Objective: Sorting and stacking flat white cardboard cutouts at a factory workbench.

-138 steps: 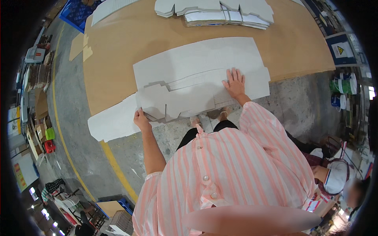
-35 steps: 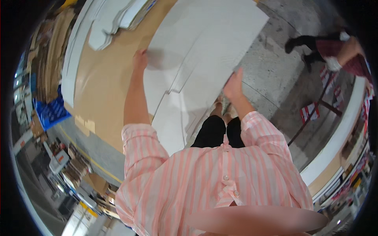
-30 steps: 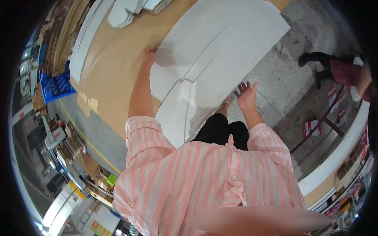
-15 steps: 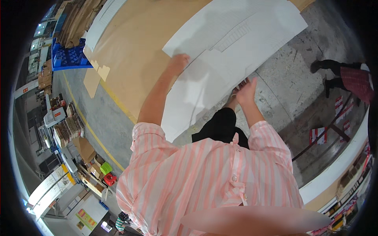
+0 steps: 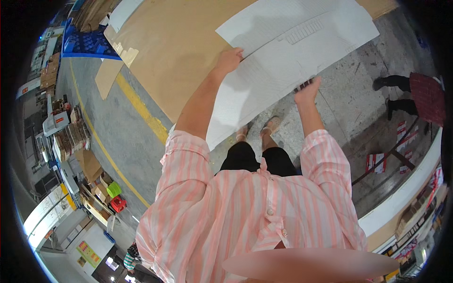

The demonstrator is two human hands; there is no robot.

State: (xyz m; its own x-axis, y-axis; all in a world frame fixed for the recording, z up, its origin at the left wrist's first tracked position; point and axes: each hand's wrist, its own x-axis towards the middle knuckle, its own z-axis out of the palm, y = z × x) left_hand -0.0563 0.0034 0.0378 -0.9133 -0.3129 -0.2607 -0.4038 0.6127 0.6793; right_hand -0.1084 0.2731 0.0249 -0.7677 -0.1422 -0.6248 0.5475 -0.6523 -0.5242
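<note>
A large white cardboard sheet (image 5: 273, 75) with fine crease or cut lines lies slanted across a brown cardboard surface (image 5: 174, 47). Its near edge sticks out over the floor. My left hand (image 5: 230, 60) is closed on the sheet's left side, at the end of a long dark line that runs across it; the fingertips are partly hidden. At the near edge my right hand (image 5: 307, 91) grips the sheet, thumb outside and fingers curled at the rim. Dark gaps show between those fingers.
A blue plastic pallet (image 5: 87, 45) stands at the far left beside a loose cardboard flap (image 5: 107, 78). To the right, another person (image 5: 417, 96) is on the concrete floor, near a dark metal frame (image 5: 396, 153) with red-and-white pieces. Stacked cardboard (image 5: 73, 139) lies left.
Both hands have shifted right and slightly farther away in view, together with the white sheet. My feet now show below its near edge. The whole view has turned a little.
</note>
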